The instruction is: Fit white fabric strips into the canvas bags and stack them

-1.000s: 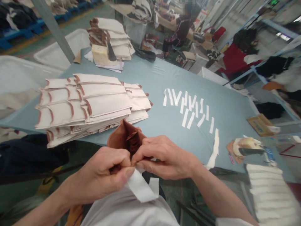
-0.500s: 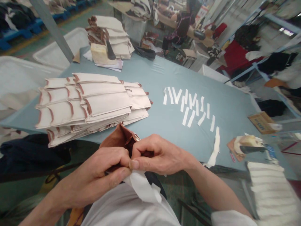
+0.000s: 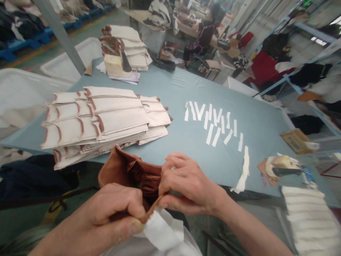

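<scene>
A brown pouch-like piece of soft material hangs in front of me at the near table edge, its mouth spread and folds showing inside. My left hand pinches the near rim of this piece between thumb and bent fingers. On the same rim, slightly farther right, my right hand is closed with thumb against fingers. A white strip hangs below the rim between the hands, near the left fingertips; how it joins the brown material I cannot tell.
Stacked cream pieces with brown edges lie on the blue-covered table. White strips are spread to the right. A tape dispenser and a cardboard box sit at the right. Behind the table, a person sits.
My hands, which were together, have drawn apart along the rim, the left one lower and nearer me. The brown piece's mouth shows wider, and the white strip has shifted.
</scene>
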`<state>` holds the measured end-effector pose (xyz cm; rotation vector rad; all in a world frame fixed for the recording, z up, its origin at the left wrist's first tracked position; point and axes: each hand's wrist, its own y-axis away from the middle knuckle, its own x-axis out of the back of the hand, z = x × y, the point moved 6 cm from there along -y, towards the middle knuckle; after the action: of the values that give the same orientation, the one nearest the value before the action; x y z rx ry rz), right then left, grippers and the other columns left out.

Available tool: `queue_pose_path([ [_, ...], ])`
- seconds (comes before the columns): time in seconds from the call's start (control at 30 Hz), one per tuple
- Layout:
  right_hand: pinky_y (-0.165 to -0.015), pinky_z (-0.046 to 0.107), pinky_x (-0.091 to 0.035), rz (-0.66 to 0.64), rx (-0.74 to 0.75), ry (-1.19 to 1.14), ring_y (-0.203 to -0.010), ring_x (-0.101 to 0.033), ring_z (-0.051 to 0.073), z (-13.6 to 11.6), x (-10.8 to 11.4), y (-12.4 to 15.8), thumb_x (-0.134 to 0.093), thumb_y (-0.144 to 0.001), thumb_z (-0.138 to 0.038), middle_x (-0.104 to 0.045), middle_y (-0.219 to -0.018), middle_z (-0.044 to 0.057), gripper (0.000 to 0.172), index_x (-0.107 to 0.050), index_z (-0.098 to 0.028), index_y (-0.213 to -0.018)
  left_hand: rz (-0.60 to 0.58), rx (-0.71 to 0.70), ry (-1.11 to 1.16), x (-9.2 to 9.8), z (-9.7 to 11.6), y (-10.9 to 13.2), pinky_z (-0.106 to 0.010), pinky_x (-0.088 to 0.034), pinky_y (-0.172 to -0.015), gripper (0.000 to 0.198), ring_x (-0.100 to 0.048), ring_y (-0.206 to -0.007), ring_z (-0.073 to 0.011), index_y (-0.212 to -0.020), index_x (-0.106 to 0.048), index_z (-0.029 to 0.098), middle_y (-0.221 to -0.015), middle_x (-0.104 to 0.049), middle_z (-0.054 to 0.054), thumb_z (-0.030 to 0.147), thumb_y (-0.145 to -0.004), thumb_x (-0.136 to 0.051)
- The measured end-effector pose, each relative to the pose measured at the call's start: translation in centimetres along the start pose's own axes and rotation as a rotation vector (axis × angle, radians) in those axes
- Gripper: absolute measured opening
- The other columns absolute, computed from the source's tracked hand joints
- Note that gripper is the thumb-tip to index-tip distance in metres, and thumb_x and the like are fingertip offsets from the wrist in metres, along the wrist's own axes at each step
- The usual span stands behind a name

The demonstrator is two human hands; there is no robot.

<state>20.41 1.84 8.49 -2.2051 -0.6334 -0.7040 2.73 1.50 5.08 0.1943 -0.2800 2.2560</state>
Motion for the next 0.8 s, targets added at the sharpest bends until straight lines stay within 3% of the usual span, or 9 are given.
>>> queue_pose_path([
  [0.13,-0.082,0.032,-0.049,-0.081,-0.079,-0.02,-0.085,-0.067,0.018,1.7,0.6,0.6,-0.06,-0.112,-0.036,-0.075,-0.082,0.003,0.025,-0.065,-0.022,-0.092,0.061,0.108,-0.061,0.4,-1.5,0.5,-0.024,-0.03,-0.052,0.038,-0.039,-0.054,-0.0098,-0.069,-0.043,0.022,-0.062,-0.044,0.008,0.026,-0.099,-0.066],
  [0.23,-0.079,0.029,-0.051,-0.129,-0.116,-0.066,-0.084,-0.065,0.018,2.1,0.6,1.0,-0.061,-0.11,-0.032,-0.074,-0.082,0.003,0.021,-0.064,-0.021,-0.092,0.081,0.109,-0.121,0.6,-1.6,0.4,-0.025,-0.026,-0.051,0.045,-0.033,-0.053,-0.0098,-0.067,-0.033,0.023,-0.06,-0.033,0.009,0.029,-0.099,-0.063],
  [0.4,-0.078,0.029,-0.05,-0.1,-0.104,-0.047,-0.078,-0.064,0.017,1.4,0.8,0.6,-0.059,-0.11,-0.028,-0.074,-0.079,0.003,0.019,-0.063,-0.022,-0.092,0.034,0.065,-0.235,0.5,0.2,-1.5,-0.022,-0.035,-0.055,0.035,-0.045,-0.057,-0.0106,-0.073,-0.048,0.022,-0.066,-0.051,0.006,0.032,-0.107,-0.049],
  [0.53,-0.077,0.029,-0.048,-0.092,-0.114,-0.027,-0.076,-0.065,0.016,1.9,1.3,0.5,-0.062,-0.109,-0.028,-0.075,-0.08,0.002,0.019,-0.063,-0.022,-0.091,0.072,-0.015,-0.401,0.5,1.4,-2.8,-0.023,-0.028,-0.051,0.041,-0.042,-0.051,-0.0081,-0.066,-0.039,0.02,-0.058,-0.043,0.008,0.023,-0.105,-0.054],
  [0.7,-0.069,0.025,-0.043,-0.08,-0.225,0.013,-0.074,-0.065,0.015,4.3,2.4,2.0,-0.084,-0.095,-0.044,-0.075,-0.083,0.001,0.029,-0.068,-0.02,-0.092,0.05,0.085,-0.27,0.8,0.1,-2.1,-0.023,-0.025,-0.044,0.051,-0.032,-0.048,-0.0083,-0.066,-0.025,0.022,-0.059,-0.029,0.008,0.032,-0.102,-0.059],
  [0.8,-0.072,0.026,-0.043,-0.099,-0.234,0.025,-0.075,-0.065,0.015,4.8,2.3,2.8,-0.086,-0.094,-0.04,-0.076,-0.084,0.001,0.026,-0.07,-0.019,-0.093,0.107,0.159,-0.174,1.4,-1.6,-0.9,-0.023,-0.027,-0.045,0.05,-0.032,-0.05,-0.0089,-0.067,-0.024,0.022,-0.06,-0.028,0.007,0.033,-0.1,-0.059],
])
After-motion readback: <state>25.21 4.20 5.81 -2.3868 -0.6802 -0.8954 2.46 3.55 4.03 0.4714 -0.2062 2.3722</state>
